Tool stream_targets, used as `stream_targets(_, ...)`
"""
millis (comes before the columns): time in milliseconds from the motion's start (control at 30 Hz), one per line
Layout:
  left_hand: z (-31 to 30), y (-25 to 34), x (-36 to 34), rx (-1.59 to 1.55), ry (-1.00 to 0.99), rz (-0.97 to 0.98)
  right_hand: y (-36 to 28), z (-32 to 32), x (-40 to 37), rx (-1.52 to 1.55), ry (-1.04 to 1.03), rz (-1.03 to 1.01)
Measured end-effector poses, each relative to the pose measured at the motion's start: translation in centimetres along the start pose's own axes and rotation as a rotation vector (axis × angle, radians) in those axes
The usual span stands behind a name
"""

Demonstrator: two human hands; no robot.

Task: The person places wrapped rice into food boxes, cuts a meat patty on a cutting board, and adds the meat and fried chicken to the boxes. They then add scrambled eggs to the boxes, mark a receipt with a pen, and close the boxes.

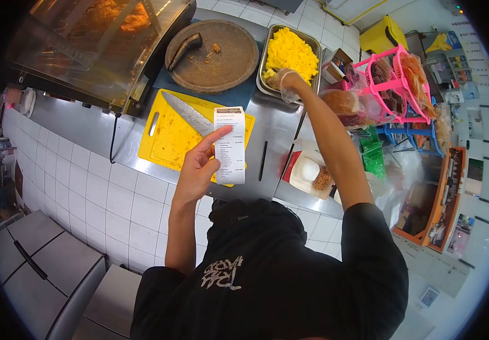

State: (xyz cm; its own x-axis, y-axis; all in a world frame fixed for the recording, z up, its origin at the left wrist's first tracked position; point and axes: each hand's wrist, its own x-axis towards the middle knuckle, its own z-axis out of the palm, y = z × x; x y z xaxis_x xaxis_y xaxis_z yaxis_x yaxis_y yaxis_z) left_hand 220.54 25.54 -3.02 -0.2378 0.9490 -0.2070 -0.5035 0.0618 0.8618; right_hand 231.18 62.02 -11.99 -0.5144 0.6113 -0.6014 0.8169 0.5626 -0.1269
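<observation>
My left hand (198, 170) pinches a long printed paper receipt (230, 161), held upright with the index finger lying across its print. Behind the receipt lies a yellow cutting board (162, 139) with a large knife (186, 113) on it, the blade partly covered by the paper. My right hand (283, 80), in a clear plastic glove, reaches into the front left part of a metal tray (265, 62) heaped with crumbly yellow food (292, 52). The fingers of that hand are blurred and partly sunk at the food, so their grip does not show.
A round stone mortar (230, 59) with a dark pestle (185, 50) stands at the back. A lit glass food warmer (85, 51) is on the left. Near my right forearm are a paper box (297, 180) with rice, pink baskets (392, 85) and plastic bags. A black stick (263, 161) lies on the counter.
</observation>
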Motion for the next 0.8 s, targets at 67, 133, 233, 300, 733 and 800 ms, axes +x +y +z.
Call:
stream_targets(67, -0.2, 0.0, 0.1, 0.002, -0.01, 0.001, 2.3, 0.5, 1.1, 0.114, 0.056, 0.042)
stream_targets(133, -0.4, -0.1, 0.0, -0.005, 0.018, 0.035, 3.5, 1.5, -0.2, 0.601, 0.211, 0.157)
stream_targets(233, -0.4, -0.1, -0.3, -0.021, 0.042, 0.015, 6.3, 1.0, -1.0, 1.119, 0.014, 0.029)
stream_targets(300, -0.5, -0.6, -0.3, -0.026, 0.016, 0.004, 7.4, 0.9, -2.4, 1.456, -0.112, -0.002)
stream_targets(733, 3.2, -2.5, 0.6, -0.023, -0.14, -0.039, 12.2, 3.3, -35.7, 1.322, 0.173, 0.216)
stream_targets(800, 4.8, -2.8, 1.0, 0.003, -0.207, -0.037, 14.4, 7.6, -39.0, 1.359, 0.248, 0.336)
